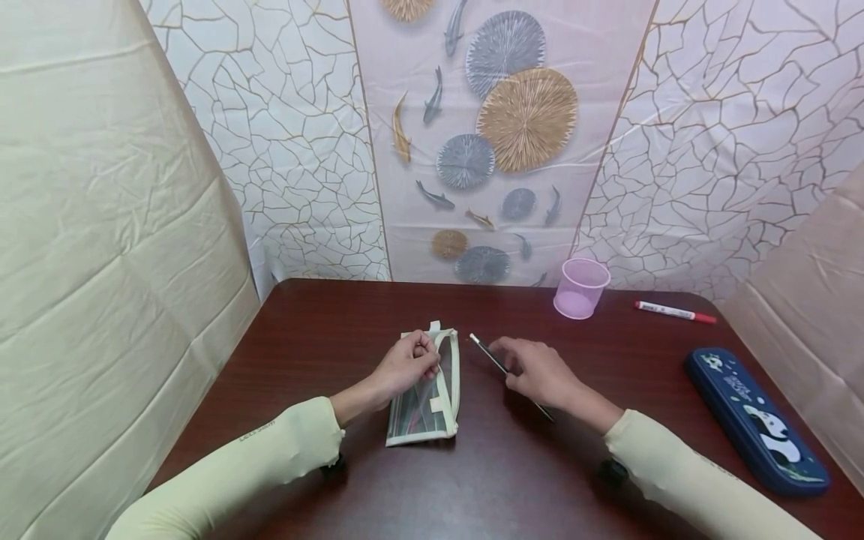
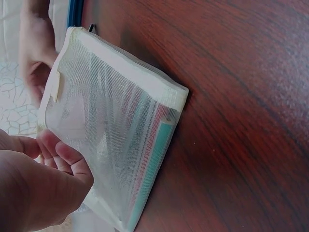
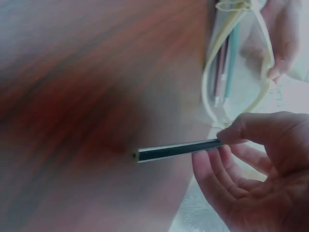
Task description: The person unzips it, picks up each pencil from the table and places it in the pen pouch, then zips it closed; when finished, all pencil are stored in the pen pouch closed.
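Note:
My left hand (image 1: 408, 361) pinches the opened zipper edge of a see-through mesh pencil pouch (image 1: 424, 420) with cream trim. The pouch's mouth gapes in the right wrist view, facing my right hand. Inside, a teal pencil (image 2: 157, 154) and a reddish pencil (image 3: 220, 72) lie along the bottom side. My right hand (image 1: 540, 371) grips a black pencil (image 3: 178, 150) with pale stripes between thumb and fingers. In the head view its white-tipped end points toward the pouch, a short way off to the right.
A pink translucent cup (image 1: 582, 291) stands at the table's back right. Beside it lies a marker (image 1: 675, 311) with a red cap. A navy pencil case (image 1: 756, 420) with a panda picture rests at the right edge. Fabric hangs behind the dark wooden table (image 1: 324, 322).

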A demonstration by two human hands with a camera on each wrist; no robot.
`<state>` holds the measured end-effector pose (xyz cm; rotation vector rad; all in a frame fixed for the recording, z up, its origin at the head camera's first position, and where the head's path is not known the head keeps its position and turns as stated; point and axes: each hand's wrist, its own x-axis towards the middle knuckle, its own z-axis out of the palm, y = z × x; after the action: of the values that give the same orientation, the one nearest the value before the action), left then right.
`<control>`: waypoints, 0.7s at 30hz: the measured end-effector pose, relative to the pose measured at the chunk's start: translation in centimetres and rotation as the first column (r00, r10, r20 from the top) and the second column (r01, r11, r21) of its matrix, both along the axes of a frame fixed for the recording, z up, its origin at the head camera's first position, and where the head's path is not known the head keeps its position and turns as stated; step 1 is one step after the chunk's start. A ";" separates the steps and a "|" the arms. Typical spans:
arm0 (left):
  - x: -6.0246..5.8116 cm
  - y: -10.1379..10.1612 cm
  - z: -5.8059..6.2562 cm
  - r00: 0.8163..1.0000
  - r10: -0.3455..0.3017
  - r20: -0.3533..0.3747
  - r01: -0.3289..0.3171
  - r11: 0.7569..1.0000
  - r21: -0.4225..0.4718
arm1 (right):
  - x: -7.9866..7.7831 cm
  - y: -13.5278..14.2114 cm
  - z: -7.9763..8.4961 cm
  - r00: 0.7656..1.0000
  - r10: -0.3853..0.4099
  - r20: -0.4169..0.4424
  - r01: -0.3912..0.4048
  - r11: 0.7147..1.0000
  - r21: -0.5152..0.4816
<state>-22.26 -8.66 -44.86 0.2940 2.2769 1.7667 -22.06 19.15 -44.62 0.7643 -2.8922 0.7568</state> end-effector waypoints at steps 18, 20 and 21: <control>-0.1 0.3 -0.3 1.000 0.008 0.006 -0.008 1.000 0.009 | -0.4 -5.2 2.0 0.919 -0.004 0.394 0.290 0.683 -0.671; -0.2 0.3 -0.3 1.000 0.007 0.011 -0.007 1.000 0.012 | -0.4 -6.0 1.9 0.895 0.025 0.445 0.335 0.621 -0.709; -0.3 0.3 -0.3 1.000 0.007 0.012 -0.007 1.000 0.011 | -0.5 -6.4 1.8 0.886 0.031 0.463 0.356 0.595 -0.720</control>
<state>-22.54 -8.38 -45.13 0.2770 2.2633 1.7797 -22.52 12.74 -42.83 0.1946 -2.3773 2.1946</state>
